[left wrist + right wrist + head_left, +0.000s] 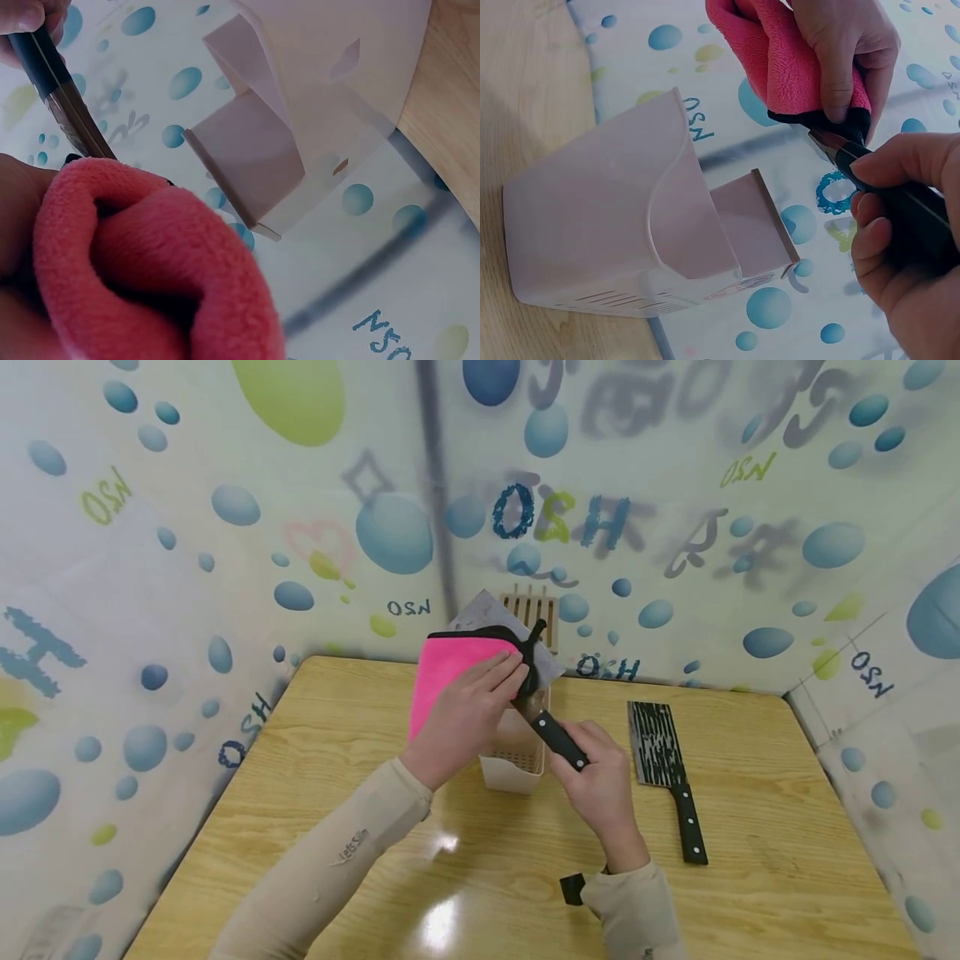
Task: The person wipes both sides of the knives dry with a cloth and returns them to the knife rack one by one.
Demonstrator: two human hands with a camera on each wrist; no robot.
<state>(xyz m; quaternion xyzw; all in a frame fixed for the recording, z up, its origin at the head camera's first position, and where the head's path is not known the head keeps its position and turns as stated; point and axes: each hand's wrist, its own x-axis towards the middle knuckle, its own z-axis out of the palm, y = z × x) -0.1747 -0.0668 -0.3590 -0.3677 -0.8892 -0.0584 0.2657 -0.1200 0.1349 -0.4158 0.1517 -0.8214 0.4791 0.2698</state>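
Observation:
My right hand (596, 777) grips the black handle (560, 741) of a knife. Its broad grey blade (486, 610) shows above and behind a bright pink cloth (442, 668) with black edging. With my left hand (476, 706) I hold the cloth, fingers pressing it against the blade near the handle. In the left wrist view the fluffy cloth (217, 262) is folded and hides much of the blade. The right wrist view shows the left hand (847, 52) pinching the cloth (795, 60) just beyond the handle, with the right hand (900, 277) wrapped round it.
A pale plastic knife holder (512, 774) stands on the wooden table (360, 718) behind the hands, partly hidden. A second knife, a cleaver (655, 743) with a dark-streaked blade, lies to the right. A small black object (572, 889) sits by the right sleeve. Patterned sheeting surrounds the table.

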